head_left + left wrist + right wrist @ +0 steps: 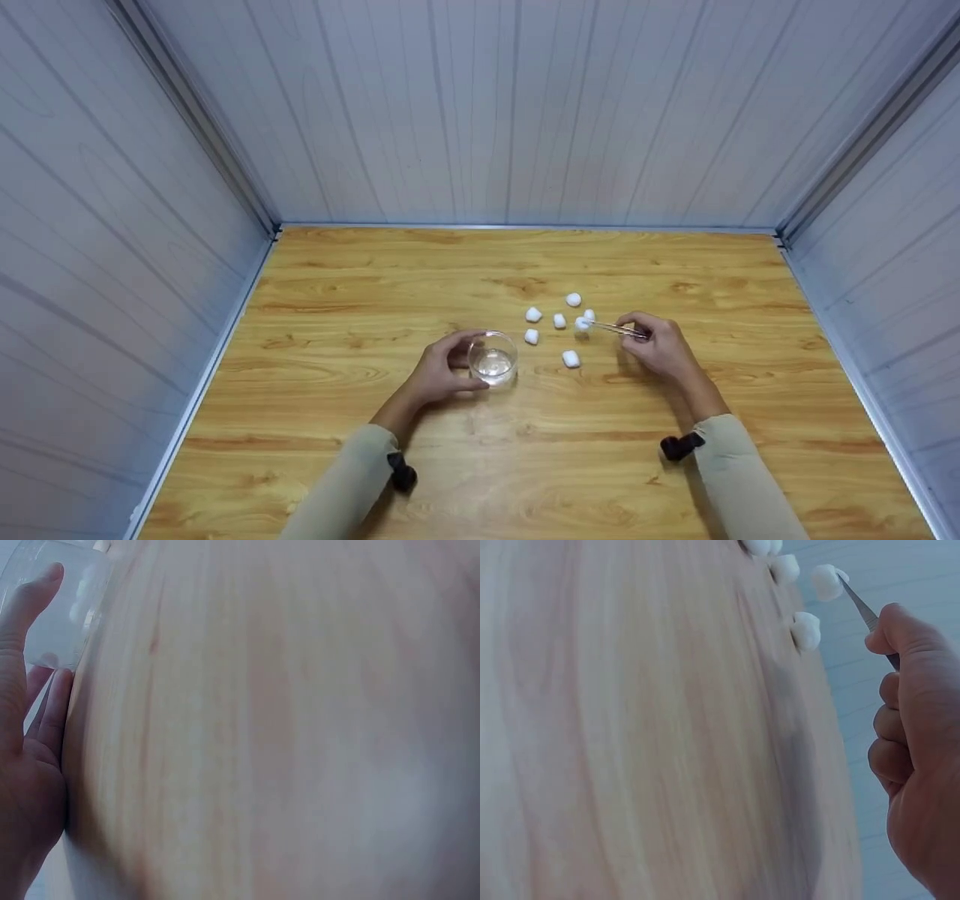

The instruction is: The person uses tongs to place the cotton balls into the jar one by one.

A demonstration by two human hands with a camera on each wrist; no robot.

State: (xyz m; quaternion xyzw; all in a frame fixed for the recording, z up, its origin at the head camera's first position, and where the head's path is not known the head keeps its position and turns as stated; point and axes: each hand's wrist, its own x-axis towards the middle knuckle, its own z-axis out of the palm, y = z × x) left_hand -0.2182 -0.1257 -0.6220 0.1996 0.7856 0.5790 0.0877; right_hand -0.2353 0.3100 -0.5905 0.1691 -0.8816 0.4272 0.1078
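Note:
My left hand [444, 369] is wrapped around the side of a clear cup [493, 363], thumb near and fingers behind. The cup stands upright on the wooden table. In the left wrist view, the thumb lies along the wall of the cup [71, 607]. Metal tweezers [616, 328] are pinched between the thumb and fingers of my right hand [658, 346]. Their tips grip a white cotton ball [825, 583], which hangs above the table in the right wrist view. Another cotton ball [589, 314] shows just behind it in the head view.
Several cotton balls lie between the hands, among them one nearest me [571, 359], one at the back [573, 299] and one near the cup [532, 336]. White panel walls [480, 112] enclose the wooden table [360, 300] at the back and both sides.

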